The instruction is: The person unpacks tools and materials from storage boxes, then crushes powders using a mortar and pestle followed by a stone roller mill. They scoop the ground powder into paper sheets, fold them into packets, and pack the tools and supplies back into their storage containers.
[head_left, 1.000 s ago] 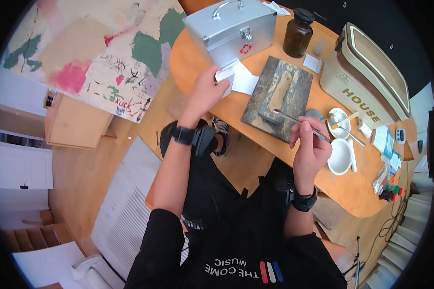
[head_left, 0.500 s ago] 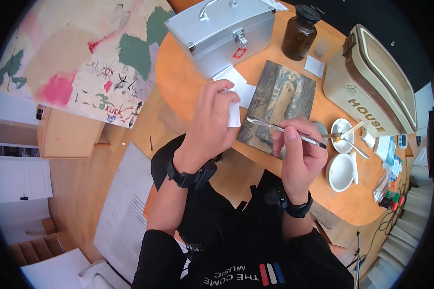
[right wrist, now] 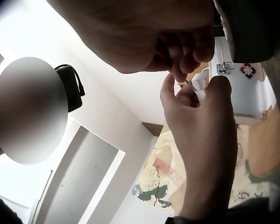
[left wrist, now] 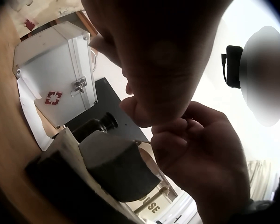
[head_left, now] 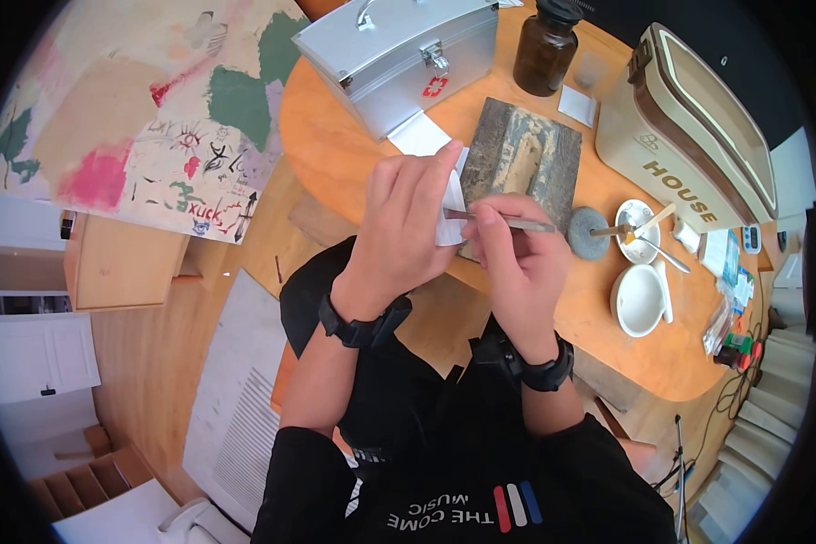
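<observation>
In the head view the left hand (head_left: 403,227) holds a folded white paper (head_left: 451,210) between thumb and fingers. The right hand (head_left: 521,263) pinches a slim metal tool (head_left: 517,223), its tip against the paper; the tip's shape cannot be made out. Just beyond both hands lies a dark stone slab (head_left: 560,163) with a raised block and tan powder (head_left: 522,168) on top. In the left wrist view the right hand (left wrist: 200,158) meets the left hand's fingers. The right wrist view shows the left hand (right wrist: 200,126) from the side.
Behind stand a silver case (head_left: 408,68), a brown bottle (head_left: 546,50) and a beige HOUSE box (head_left: 680,136). To the right are a grey round stone (head_left: 588,234), a small dish (head_left: 630,214), a white bowl (head_left: 636,304) and packets (head_left: 721,263).
The left hand has come back from beside the silver case with the paper. The right hand has moved left off the slab, bringing the tool to the paper; the grey stone is now uncovered.
</observation>
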`<state>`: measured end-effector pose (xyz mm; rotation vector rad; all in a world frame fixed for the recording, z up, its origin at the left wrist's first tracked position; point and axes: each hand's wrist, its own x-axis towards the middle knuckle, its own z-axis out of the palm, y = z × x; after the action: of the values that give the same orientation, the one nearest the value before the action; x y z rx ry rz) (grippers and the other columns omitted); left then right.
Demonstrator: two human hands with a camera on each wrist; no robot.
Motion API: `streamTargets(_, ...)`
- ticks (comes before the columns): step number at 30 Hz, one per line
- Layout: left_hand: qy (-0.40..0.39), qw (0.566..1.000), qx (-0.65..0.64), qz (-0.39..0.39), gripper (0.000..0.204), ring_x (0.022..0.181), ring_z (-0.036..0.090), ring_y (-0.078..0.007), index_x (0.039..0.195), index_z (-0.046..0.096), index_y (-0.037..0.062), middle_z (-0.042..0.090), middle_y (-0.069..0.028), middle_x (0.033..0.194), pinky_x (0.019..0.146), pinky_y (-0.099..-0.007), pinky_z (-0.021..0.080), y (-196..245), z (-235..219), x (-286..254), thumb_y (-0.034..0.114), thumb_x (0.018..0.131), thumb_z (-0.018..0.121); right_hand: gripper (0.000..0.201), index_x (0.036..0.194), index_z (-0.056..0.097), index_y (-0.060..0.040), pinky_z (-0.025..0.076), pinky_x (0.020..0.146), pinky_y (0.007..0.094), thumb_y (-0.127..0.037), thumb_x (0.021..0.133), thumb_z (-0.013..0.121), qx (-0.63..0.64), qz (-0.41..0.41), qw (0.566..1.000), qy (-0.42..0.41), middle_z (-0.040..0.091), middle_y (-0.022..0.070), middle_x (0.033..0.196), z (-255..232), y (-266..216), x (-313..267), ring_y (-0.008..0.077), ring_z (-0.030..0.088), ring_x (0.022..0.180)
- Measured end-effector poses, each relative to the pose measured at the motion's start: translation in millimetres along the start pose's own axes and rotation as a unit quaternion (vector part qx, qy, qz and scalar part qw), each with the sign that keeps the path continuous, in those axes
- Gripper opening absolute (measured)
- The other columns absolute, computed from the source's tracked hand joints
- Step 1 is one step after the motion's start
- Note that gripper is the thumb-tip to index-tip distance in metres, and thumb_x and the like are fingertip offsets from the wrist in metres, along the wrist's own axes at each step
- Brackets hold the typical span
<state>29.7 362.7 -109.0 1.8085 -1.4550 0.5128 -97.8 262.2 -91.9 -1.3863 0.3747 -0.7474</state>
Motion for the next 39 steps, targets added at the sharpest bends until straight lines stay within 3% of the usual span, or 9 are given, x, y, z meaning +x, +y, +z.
streamTargets(5, 0.007, 1.0, -0.017, 0.008, 0.081, 0.099, 0.056, -0.0335, 0.147, 0.05, -0.0023, 0.064, -0.0135, 0.11, 0.089, -0.0418, 0.046, 2, 3, -1, 0.004, 0.072, 0.079, 0.008, 0.101, 0.071, 0.0035, 0.052, 0.07, 0.0244, 0.002, 0.098, 0.064, -0.018, -0.114, 0.993, -0.012, 0.07, 0.0083, 0.097, -5, 15, 0, 0.0134, 0.065, 0.084)
streamTargets(6, 0.013, 0.999, -0.026, 0.02, 0.079, 0.096, 0.057, -0.0331, 0.145, 0.052, -0.0018, 0.064, -0.0131, 0.108, 0.088, -0.0422, 0.046, 4, 5, -1, 0.004, 0.072, 0.079, 0.006, 0.098, 0.071, 0.0038, 0.052, 0.068, 0.0262, 0.002, 0.096, 0.066, 0.049, 0.037, 0.996, -0.058, 0.069, 0.0088, 0.095, -8, 2, -6, 0.0156, 0.063, 0.082)
streamTargets(7, 0.017, 0.999, -0.029, 0.029, 0.077, 0.094, 0.058, -0.0327, 0.144, 0.053, -0.0013, 0.064, -0.0127, 0.107, 0.086, -0.0426, 0.046, 6, 4, -1, 0.004, 0.071, 0.079, 0.006, 0.098, 0.071, 0.0038, 0.052, 0.068, 0.0262, 0.002, 0.096, 0.066, 0.044, 0.037, 0.997, -0.055, 0.069, 0.0088, 0.095, -10, -2, -6, 0.0156, 0.063, 0.082)
streamTargets(10, -0.013, 0.999, -0.032, -0.033, 0.066, 0.089, 0.06, -0.0321, 0.132, 0.059, 0.0003, 0.063, -0.0118, 0.101, 0.082, -0.0428, 0.047, 17, -3, 7, 0.005, 0.069, 0.08, 0.006, 0.097, 0.071, 0.0029, 0.051, 0.068, 0.0311, 0.004, 0.091, 0.069, -0.139, -0.147, 0.978, -0.057, 0.068, 0.0114, 0.091, -14, -12, -4, 0.0224, 0.064, 0.079)
streamTargets(21, -0.101, 0.973, -0.059, -0.197, 0.066, 0.095, 0.062, -0.0364, 0.119, 0.055, 0.0036, 0.06, -0.0142, 0.104, 0.081, -0.0432, 0.051, 14, -8, 3, 0.026, 0.071, 0.094, 0.007, 0.093, 0.073, 0.0013, 0.049, 0.066, 0.0325, 0.004, 0.087, 0.072, -0.269, -0.2, 0.941, 0.054, 0.066, 0.011, 0.081, -69, -13, 61, 0.0276, 0.063, 0.077)
streamTargets(24, -0.092, 0.977, -0.061, -0.181, 0.071, 0.096, 0.062, -0.0365, 0.119, 0.054, 0.0033, 0.059, -0.0149, 0.107, 0.082, -0.0435, 0.051, 13, -7, 1, 0.029, 0.069, 0.096, 0.008, 0.092, 0.073, 0.0007, 0.048, 0.07, 0.0378, 0.004, 0.084, 0.073, -0.416, -0.293, 0.861, 0.003, 0.067, 0.0119, 0.083, -70, 0, 73, 0.0305, 0.061, 0.08)
streamTargets(27, -0.071, 0.982, -0.063, -0.163, 0.074, 0.097, 0.061, -0.0365, 0.12, 0.053, 0.0034, 0.058, -0.0155, 0.11, 0.083, -0.0435, 0.05, 9, -6, -2, 0.031, 0.068, 0.097, 0.01, 0.092, 0.072, 0.0004, 0.048, 0.07, 0.0379, 0.004, 0.082, 0.074, -0.428, -0.227, 0.87, -0.095, 0.067, 0.0119, 0.082, -71, -10, 52, 0.0319, 0.06, 0.082)
streamTargets(31, -0.037, 0.987, -0.033, -0.152, 0.076, 0.1, 0.058, -0.0379, 0.12, 0.052, 0.0031, 0.056, -0.0164, 0.111, 0.085, -0.0437, 0.049, 6, -2, -5, 0.03, 0.066, 0.098, 0.012, 0.09, 0.072, 0.0022, 0.049, 0.072, 0.036, 0.007, 0.079, 0.074, -0.366, -0.338, 0.867, -0.014, 0.069, 0.0119, 0.084, -54, -30, 19, 0.0295, 0.061, 0.079)
streamTargets(39, 0.029, 0.992, -0.023, -0.121, 0.059, 0.098, 0.058, -0.0363, 0.115, 0.055, 0.002, 0.058, -0.0146, 0.104, 0.08, -0.0439, 0.049, 12, -3, 3, 0.008, 0.068, 0.09, 0.018, 0.095, 0.074, -0.0003, 0.044, 0.069, 0.0361, 0.007, 0.078, 0.076, -0.223, -0.255, 0.939, -0.055, 0.067, 0.0113, 0.085, -4, -13, 11, 0.0267, 0.059, 0.078)
